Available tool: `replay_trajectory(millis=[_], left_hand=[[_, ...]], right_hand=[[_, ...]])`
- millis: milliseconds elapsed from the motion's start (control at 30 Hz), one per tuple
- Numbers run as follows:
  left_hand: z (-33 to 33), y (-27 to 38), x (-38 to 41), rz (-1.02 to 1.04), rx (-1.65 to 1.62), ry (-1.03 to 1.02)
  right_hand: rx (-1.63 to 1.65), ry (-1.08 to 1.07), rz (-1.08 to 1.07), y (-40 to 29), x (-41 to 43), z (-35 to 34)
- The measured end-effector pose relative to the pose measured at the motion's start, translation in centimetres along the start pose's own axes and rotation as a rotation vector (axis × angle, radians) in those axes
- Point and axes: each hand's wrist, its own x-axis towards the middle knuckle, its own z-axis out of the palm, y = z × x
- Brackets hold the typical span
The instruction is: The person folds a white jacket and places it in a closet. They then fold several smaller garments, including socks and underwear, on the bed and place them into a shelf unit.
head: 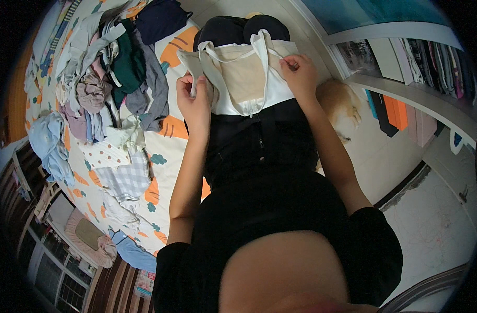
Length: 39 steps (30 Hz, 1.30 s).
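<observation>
A white strappy garment (243, 78) with a beige lining and a short front zip lies spread over my lap, on black clothing. My left hand (193, 99) pinches its left edge between thumb and fingers. At the opposite side, my right hand (299, 74) grips the other edge near a thin strap. The straps loop loosely across the lining between my two hands.
On the carrot-print bed sheet (170, 152) at the left lies a heap of mixed clothes (95, 90), with a light blue garment (48, 135) beside it. A tan furry animal (338, 103) lies on the floor at the right, near a white shelf unit (410, 94) holding clothes and boxes.
</observation>
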Motion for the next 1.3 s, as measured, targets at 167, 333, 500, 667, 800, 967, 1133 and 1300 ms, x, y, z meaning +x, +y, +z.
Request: replay_trajectory(millis=[167,333,500,667,800,967,1133,1300], left_hand=[[0.0,-0.2,0.0,-0.013,-0.021,-0.004],[0.3,0.5,-0.2,-0.039,-0.024,-0.017],[1.1,1.7,-0.6,0.126,0.085,-0.082],[3.4,2.8,-0.9,0.147,0.27,-0.354],[4.3,-0.3,-2.1,0.346,0.761,-0.692],[3.2,0.6,-2.4,0.256,0.522,-0.559],[1.2,-1.9,-0.5,0.178,0.33,-0.169],[1.7,-0.9,2.5,-0.103,0.413,-0.224]], right_hand=[[0.153,-0.078,0.034,0.2,-0.1,-0.7],[0.208,0.004,0.172,2.2,-0.7,-2.2],[0.248,-0.256,0.463,6.1,0.2,-2.8],[0.362,-0.251,0.496,5.0,0.3,-3.1],[0.516,-0.167,0.628,3.3,0.5,-3.1],[0.766,-0.064,0.496,-3.4,1.2,-4.4],[0.54,-0.197,-0.102,-10.3,0.0,-0.3],[0.267,-0.566,-0.445,-10.8,-4.4,3.0]])
